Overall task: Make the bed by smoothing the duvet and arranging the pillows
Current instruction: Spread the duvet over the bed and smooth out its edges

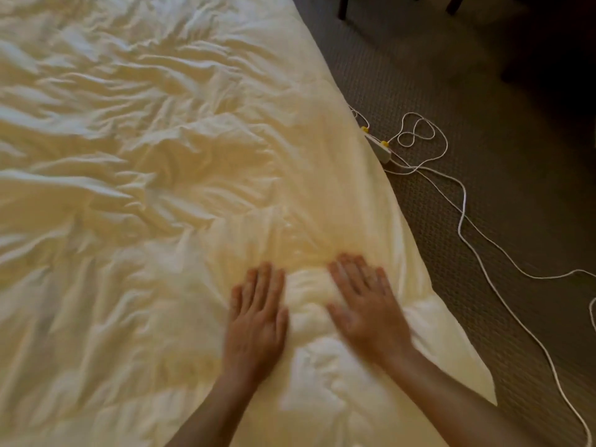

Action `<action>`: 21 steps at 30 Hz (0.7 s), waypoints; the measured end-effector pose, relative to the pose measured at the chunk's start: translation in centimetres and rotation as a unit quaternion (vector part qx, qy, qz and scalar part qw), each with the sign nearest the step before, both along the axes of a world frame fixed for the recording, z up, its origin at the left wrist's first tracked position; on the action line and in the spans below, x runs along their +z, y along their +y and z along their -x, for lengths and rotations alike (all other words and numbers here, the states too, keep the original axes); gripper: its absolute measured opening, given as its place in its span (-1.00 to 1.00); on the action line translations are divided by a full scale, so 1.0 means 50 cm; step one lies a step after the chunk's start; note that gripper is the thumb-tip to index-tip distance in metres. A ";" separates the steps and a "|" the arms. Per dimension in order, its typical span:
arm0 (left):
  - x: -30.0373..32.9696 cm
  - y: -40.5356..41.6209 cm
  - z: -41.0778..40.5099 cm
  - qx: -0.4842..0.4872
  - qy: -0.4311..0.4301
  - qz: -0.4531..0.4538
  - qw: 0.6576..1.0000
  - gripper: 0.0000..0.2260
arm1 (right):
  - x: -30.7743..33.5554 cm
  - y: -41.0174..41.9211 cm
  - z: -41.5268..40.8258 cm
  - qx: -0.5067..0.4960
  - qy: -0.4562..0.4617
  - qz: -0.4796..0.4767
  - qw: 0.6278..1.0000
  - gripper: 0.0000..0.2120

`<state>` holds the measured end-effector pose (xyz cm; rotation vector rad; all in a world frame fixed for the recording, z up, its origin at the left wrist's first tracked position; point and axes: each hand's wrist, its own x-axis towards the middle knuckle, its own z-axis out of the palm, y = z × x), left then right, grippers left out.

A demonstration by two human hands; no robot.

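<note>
We note one cream duvet (pixel 145 188), soft and heavily creased in ridged folds, spread over nearly the whole view with its right edge falling toward brown, nubby-textured carpet (pixel 483 221). Two bare hands lie flat on it near that edge, close side by side: left hand (pixel 258 317) and right hand (pixel 367 304), fingers straight and slightly spread, gripping nothing, both blurred. On the carpet we count one small white power strip (pixel 380 150) with two yellow plugs, and thin white cords (pixel 464 201) looping loosely.
</note>
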<state>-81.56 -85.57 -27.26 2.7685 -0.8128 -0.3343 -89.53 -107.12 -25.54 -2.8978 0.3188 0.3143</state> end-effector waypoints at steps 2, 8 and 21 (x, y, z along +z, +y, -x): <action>-0.014 0.069 0.014 0.069 -0.021 -0.051 0.996 -0.41 | -0.001 -0.065 0.060 -0.075 0.015 0.019 0.997 -0.34; 0.042 0.070 0.160 0.241 0.037 0.026 0.969 -0.40 | 0.049 -0.034 0.163 -0.247 -0.004 -0.034 0.968 -0.32; 0.057 0.294 0.443 0.193 0.027 -0.045 0.980 -0.45 | 0.064 -0.042 0.384 -0.223 0.062 -0.025 0.973 -0.37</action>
